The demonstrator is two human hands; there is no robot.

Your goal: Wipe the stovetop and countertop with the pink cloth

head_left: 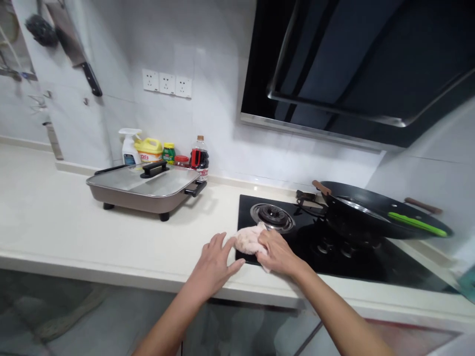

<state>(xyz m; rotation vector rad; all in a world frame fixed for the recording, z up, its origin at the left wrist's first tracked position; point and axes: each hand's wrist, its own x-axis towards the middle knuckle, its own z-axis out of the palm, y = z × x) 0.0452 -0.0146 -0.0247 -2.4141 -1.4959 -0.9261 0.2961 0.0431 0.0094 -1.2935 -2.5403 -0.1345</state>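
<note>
A pale pink cloth (247, 240) lies bunched on the front left corner of the black gas stove (304, 249). My right hand (276, 251) grips its right side, fingers curled into the fabric. Just left of the cloth, my left hand (215, 262) rests over the counter by the stove's edge, its fingers apart and holding nothing. The left fingertips are close to the cloth; whether they touch it I cannot tell. Behind the cloth sits the left burner (272, 216).
A large wok (371, 212) with a green-handled utensil (417, 224) covers the right burner. An electric pan with a glass lid (144, 185) stands left on the counter (48, 212), before several bottles. The range hood (352, 64) overhangs the stove. A cleaver (74, 47) hangs at upper left.
</note>
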